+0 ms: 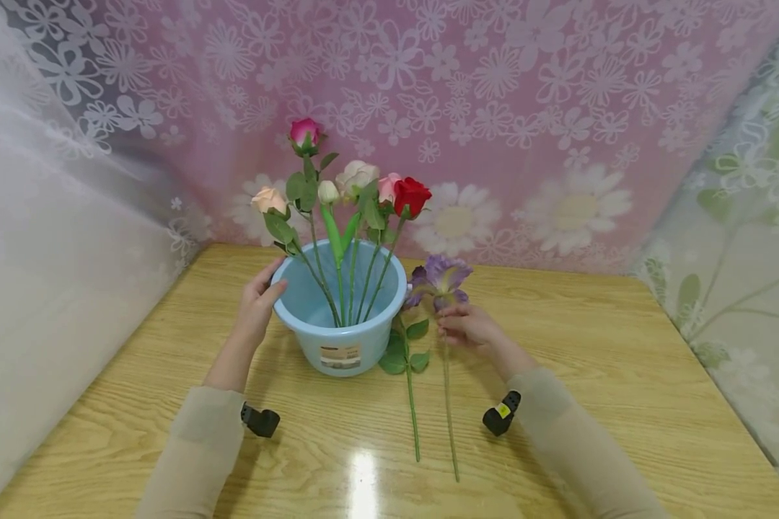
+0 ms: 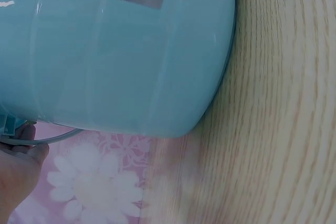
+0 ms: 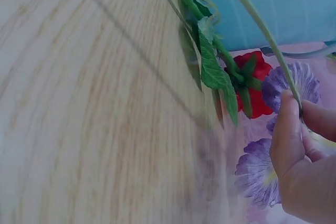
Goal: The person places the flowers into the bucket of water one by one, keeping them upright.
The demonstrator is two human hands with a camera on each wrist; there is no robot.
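Observation:
A light blue plastic bucket (image 1: 340, 349) stands on the table, holding several upright artificial flowers. My left hand (image 1: 257, 306) grips its rim at the left, thumb over the edge; in the left wrist view the fingers are beside the bucket's handle (image 2: 58, 137). Just right of the bucket, my right hand (image 1: 470, 328) pinches the stem of a purple iris (image 1: 446, 277) close below the bloom. Its long stem (image 1: 450, 411) points down toward the table's front. Beside it lies another flower with green leaves (image 1: 396, 355); its red bloom (image 3: 257, 87) shows in the right wrist view.
In the bucket are a magenta rose (image 1: 305, 132), a peach rose (image 1: 270, 200), a white tulip (image 1: 327, 192), a red rose (image 1: 412, 196) and paler blooms. A pink floral curtain (image 1: 493, 130) hangs along the wooden table's (image 1: 591, 346) back edge; pale curtains hang at both sides.

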